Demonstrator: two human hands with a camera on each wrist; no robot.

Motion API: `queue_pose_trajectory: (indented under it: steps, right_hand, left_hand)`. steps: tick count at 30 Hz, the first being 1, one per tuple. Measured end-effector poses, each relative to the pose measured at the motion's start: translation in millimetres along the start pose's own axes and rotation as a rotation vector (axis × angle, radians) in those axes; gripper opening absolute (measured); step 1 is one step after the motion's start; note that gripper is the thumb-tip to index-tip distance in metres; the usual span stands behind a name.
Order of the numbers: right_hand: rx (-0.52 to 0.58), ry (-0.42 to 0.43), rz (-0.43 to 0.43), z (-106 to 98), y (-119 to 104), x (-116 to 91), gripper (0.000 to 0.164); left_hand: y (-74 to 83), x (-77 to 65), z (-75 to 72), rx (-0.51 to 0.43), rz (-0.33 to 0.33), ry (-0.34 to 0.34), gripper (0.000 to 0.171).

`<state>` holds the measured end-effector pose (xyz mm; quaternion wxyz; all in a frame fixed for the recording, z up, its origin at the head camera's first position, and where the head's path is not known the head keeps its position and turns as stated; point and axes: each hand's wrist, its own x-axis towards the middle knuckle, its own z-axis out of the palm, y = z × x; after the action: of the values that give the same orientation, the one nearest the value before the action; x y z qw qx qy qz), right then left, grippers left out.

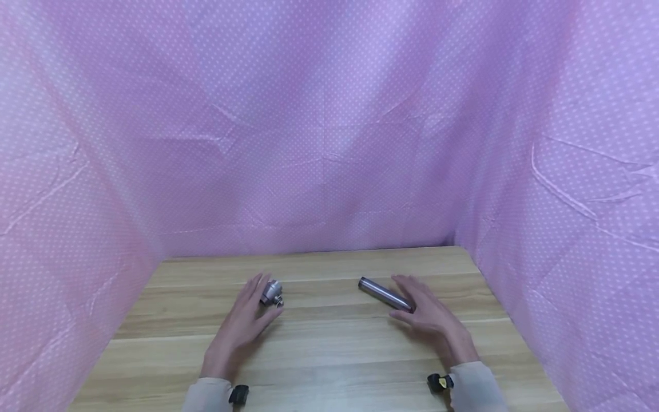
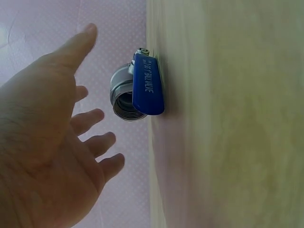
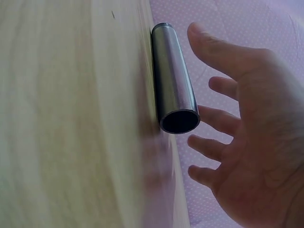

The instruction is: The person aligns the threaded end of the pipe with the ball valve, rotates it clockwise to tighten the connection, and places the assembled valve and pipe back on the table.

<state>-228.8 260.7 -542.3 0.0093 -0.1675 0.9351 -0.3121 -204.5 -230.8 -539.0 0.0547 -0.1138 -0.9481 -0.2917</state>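
A metal ball valve [image 2: 122, 84] with a flat blue lever handle [image 2: 148, 85] lies on the wooden table; its threaded opening shows in the left wrist view. My left hand [image 1: 246, 320] hovers just beside the valve [image 1: 271, 292], thumb spread from the fingers and nothing held. On the right of the table lies a hollow steel pipe [image 1: 383, 294], slanting, with its open end [image 3: 180, 121] facing the wrist camera. Around the pipe's near end my right hand [image 1: 429, 312] is spread, fingers apart; whether a fingertip touches the pipe I cannot tell.
The wood-grain table [image 1: 319, 355] reaches back to a pink-purple dotted cloth [image 1: 309, 143] that hangs behind and on both sides. Black straps [image 1: 239, 395] sit at both wrists, by the light sleeves [image 1: 207, 395].
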Motion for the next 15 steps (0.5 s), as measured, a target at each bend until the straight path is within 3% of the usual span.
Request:
queue_pose_trajectory:
  steps: [5, 10, 15]
  right_hand:
    - [0.024, -0.016, -0.016, 2, 1, 0, 0.091]
    - [0.024, -0.025, -0.023, 4, 3, 2, 0.083]
    - [0.013, -0.024, -0.021, 5, 5, 3, 0.077]
  left_hand:
    - [-6.1, 0.0, -0.5, -0.032, -0.018, -0.031, 0.092]
    - [-12.6, 6.6, -2.3, -0.091, 0.004, -0.030, 0.081]
    - [-17.8, 13.8, -4.6, -0.114, -0.017, -0.058, 0.079]
